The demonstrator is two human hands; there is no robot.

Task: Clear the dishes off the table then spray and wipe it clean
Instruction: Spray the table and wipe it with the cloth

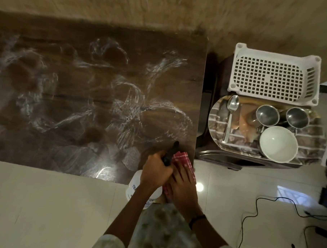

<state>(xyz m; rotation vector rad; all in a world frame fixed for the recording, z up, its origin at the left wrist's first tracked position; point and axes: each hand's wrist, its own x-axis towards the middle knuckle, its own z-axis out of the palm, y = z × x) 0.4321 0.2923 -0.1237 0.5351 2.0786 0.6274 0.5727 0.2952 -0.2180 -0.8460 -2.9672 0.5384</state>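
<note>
The dishes sit off the table (47,100) on a tray (218,118) beside it; the top is streaked with spray. At its near right corner the left hand (155,173) grips the spray bottle (137,190), the right hand (183,188) holds the red cloth (185,160); wiping looks unfinished

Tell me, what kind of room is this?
Probably a dining area in a home. There is a dark wooden table streaked with wet spray, a tray beside it holding a spoon, two steel cups and a white bowl, and a shiny tiled floor.
</note>
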